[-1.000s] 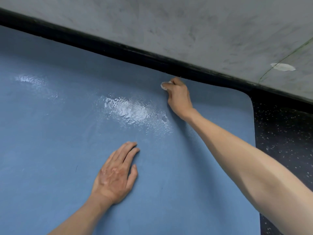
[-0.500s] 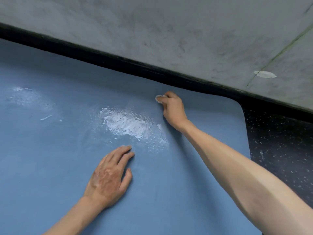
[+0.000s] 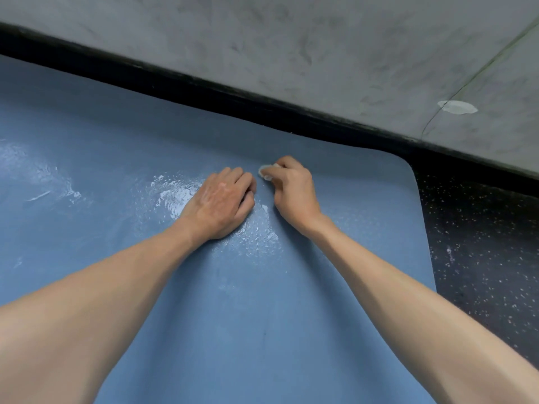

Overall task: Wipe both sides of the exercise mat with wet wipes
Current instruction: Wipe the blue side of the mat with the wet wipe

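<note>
Grey concrete wall [image 3: 291,53] stands behind the flat blue rubber exercise mat [image 3: 262,316], which lies on dark speckled floor [image 3: 481,243]. Near the mat's far right corner, the right hand [image 3: 294,193] pinches a small crumpled white wet wipe [image 3: 264,172] against the mat. The left hand [image 3: 221,205] rests just beside it on the mat's glistening wet patch [image 3: 256,237], fingers curled, holding nothing.

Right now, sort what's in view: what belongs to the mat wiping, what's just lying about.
Job: blue exercise mat; wet wipe, pinched in the right hand; left hand, resting on the mat.
Lying about: white scrap on the grey surface beyond; black speckled floor.
</note>
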Motion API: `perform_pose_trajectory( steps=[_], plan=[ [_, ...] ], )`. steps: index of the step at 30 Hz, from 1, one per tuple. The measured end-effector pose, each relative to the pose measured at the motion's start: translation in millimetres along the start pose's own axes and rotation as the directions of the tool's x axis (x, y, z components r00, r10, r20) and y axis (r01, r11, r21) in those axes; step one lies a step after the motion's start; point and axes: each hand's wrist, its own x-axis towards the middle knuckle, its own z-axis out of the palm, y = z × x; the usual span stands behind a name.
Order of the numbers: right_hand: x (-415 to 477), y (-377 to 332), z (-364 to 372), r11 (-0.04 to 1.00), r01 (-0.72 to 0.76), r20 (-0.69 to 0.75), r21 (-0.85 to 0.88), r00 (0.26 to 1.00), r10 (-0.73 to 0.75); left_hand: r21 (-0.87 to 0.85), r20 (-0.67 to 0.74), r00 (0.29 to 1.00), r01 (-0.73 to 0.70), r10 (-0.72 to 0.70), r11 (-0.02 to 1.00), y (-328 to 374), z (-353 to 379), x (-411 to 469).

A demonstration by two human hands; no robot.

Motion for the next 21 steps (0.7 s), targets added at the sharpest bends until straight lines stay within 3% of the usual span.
perform_pose_trajectory(
  steps=[5,9,11,13,17,19,21],
  plan=[
    [-35,3,-22,0.994,0.097,0.151,0.057,0.983,-0.104,-0.017,0.0,1.0,-0.003,0.003,1.0,-1,0,1],
    [32,30,-18,0.989,-0.14,0.087,-0.045,0.986,0.143,-0.043,0.007,1.0,0.012,-0.012,0.999,0,-1,0],
    [31,26,-14,0.983,-0.171,0.035,-0.069,0.984,0.173,-0.048,0.007,1.0,0.016,-0.016,0.999,0,-2,1],
    [-6,8,-16,0.997,-0.036,0.034,-0.063,0.999,0.039,-0.049,0.0,1.0,0.021,-0.021,0.999,-2,-1,1],
    [-85,-13,-36,0.982,0.18,0.261,0.056,0.947,-0.188,-0.018,0.007,1.0,0.012,-0.011,1.0,-1,-1,1],
    [-67,-4,-37,0.985,0.171,0.253,0.024,0.952,-0.171,-0.025,0.015,1.0,0.012,-0.011,1.0,0,-2,1],
    [-35,5,-33,0.986,0.147,0.153,-0.078,0.979,-0.134,-0.023,0.012,1.0,0.011,-0.011,1.0,1,-1,1]
  ],
)
